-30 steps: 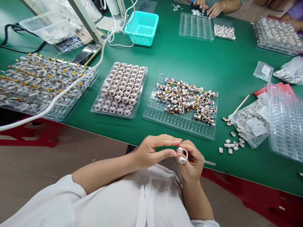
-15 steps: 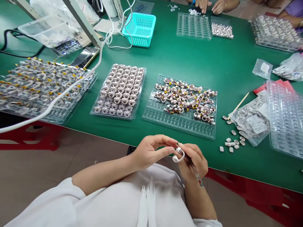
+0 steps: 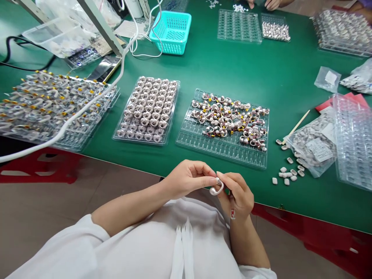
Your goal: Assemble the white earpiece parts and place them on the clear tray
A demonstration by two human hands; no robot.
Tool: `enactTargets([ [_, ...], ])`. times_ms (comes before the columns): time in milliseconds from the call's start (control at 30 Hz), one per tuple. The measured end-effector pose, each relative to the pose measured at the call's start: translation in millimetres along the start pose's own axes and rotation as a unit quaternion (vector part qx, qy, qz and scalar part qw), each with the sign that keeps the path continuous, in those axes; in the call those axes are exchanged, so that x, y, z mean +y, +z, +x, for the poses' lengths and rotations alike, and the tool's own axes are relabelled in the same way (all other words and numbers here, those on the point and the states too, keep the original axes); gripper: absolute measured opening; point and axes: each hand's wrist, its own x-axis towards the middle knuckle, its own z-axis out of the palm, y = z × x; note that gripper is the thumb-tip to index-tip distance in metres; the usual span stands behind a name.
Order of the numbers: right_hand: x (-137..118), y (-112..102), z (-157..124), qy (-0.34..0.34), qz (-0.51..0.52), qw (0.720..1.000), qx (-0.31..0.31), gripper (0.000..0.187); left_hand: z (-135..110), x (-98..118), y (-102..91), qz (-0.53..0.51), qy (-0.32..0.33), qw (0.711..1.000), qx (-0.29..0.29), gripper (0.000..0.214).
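In front of my body, above the table's front edge, both hands meet at a white C-shaped clip-on earbud [image 3: 214, 191]. The fingers of my left hand [image 3: 186, 179] close on it from the left. On its other side my right hand [image 3: 240, 193] pinches it with thumb and fingers. A thin tool [image 3: 233, 214], perhaps tweezers, lies inside the right palm, with only its red-marked end showing below. Just beyond my hands is a clear tray [image 3: 221, 154] bearing a pile of similar earbuds with wires and yellow tabs.
Another tray [image 3: 116, 135] holds rows of white earbud parts. Wired pieces fill stacked trays [image 3: 100, 126] at left, crossed by a white cable [image 3: 84, 110]. Small white caps [image 3: 283, 170] lie right, beside a plastic bag [image 3: 316, 149]. A turquoise basket [image 3: 181, 48] and a co-worker's hands [image 3: 272, 4] are farther back.
My left thumb has come onto the earbud, which has shifted slightly left. The tool's end in my right hand has swung inward and shows less. The view has tilted slightly.
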Motion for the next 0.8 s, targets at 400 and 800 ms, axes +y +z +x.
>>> enactTargets([
  [400,-6.8,1.5,2.5,0.014,0.023,1.000,-0.004,0.027,-2.0,-8.7,-9.8,0.119,0.110,0.986,-0.032,0.058],
  [800,-15.9,13.1,0.1,0.022,0.049,0.997,0.053,0.017,13.2,-21.8,-25.2,0.208,0.249,0.934,-0.151,0.051],
])
